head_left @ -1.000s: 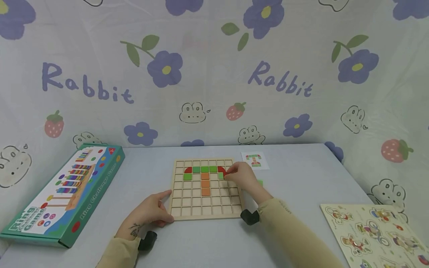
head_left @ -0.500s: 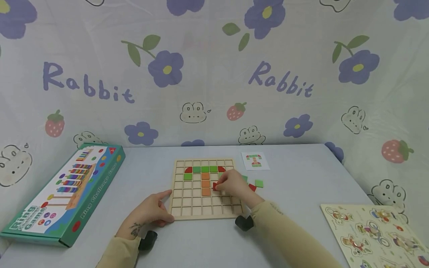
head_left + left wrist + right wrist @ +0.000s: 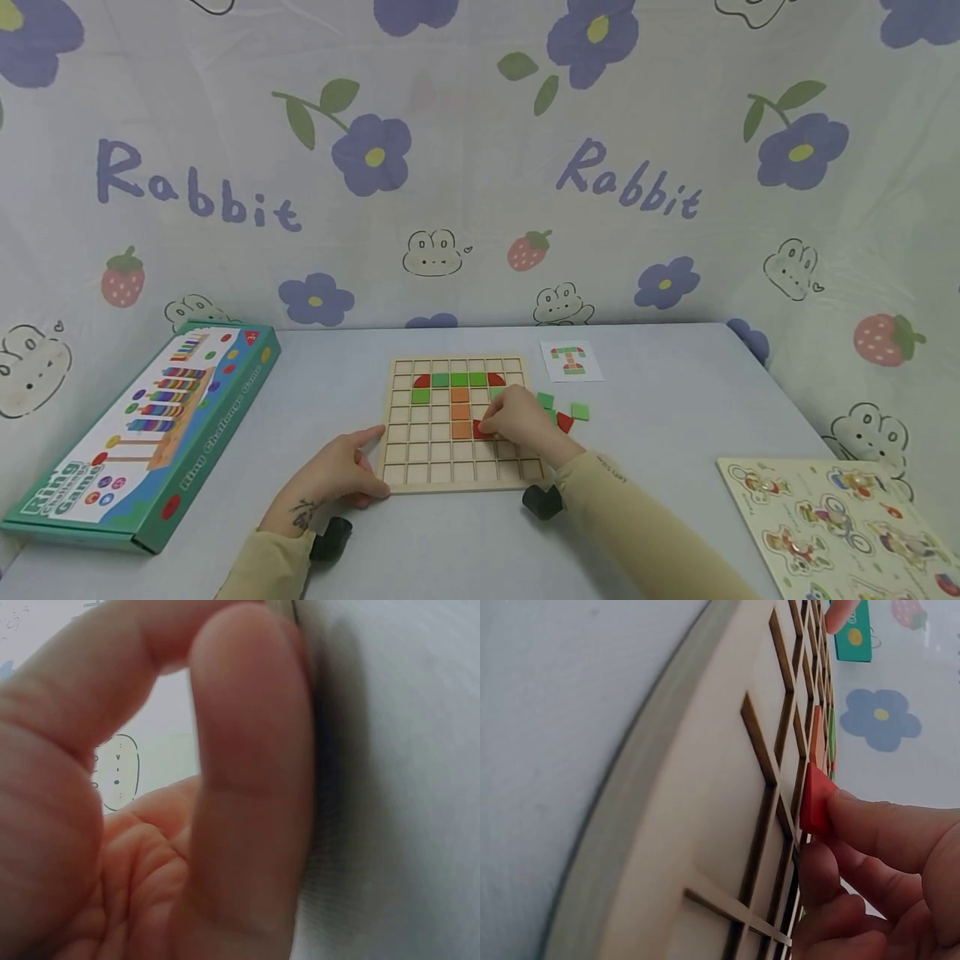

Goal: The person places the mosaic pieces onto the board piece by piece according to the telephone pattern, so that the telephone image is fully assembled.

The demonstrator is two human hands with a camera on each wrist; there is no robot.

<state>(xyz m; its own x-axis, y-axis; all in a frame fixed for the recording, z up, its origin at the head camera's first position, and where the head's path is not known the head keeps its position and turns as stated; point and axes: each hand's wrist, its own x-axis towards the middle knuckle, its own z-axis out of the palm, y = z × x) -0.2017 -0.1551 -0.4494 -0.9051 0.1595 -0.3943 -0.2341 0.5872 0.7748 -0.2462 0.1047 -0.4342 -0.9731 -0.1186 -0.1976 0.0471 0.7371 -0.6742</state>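
A square wooden grid board (image 3: pixel 420 475) lies flat in the head view. Red, green and orange tiles fill some of its squares; the orange tiles (image 3: pixel 460 412) form a column below a row of green tiles (image 3: pixel 458 379). My right hand (image 3: pixel 525 423) pinches a red tile (image 3: pixel 817 799) between thumb and finger, at the square right of the lowest orange tile. In the right wrist view this tile stands tilted against the grid. My left hand (image 3: pixel 330 475) touches the board's left edge with thumb and index fingertips. The left wrist view shows mostly that hand's fingers (image 3: pixel 247 750).
Loose green tiles (image 3: pixel 580 411) and a red tile (image 3: pixel 565 423) lie right of the board. Behind them is a pattern card (image 3: pixel 572 361). A green game box (image 3: pixel 150 442) lies at left, a picture puzzle board (image 3: pixel 832 525) at front right. A printed cloth (image 3: pixel 480 167) hangs behind.
My right hand has moved from the board's upper right down and left with the red tile, which is now lower, beside the bottom orange tile. My left hand keeps its place.
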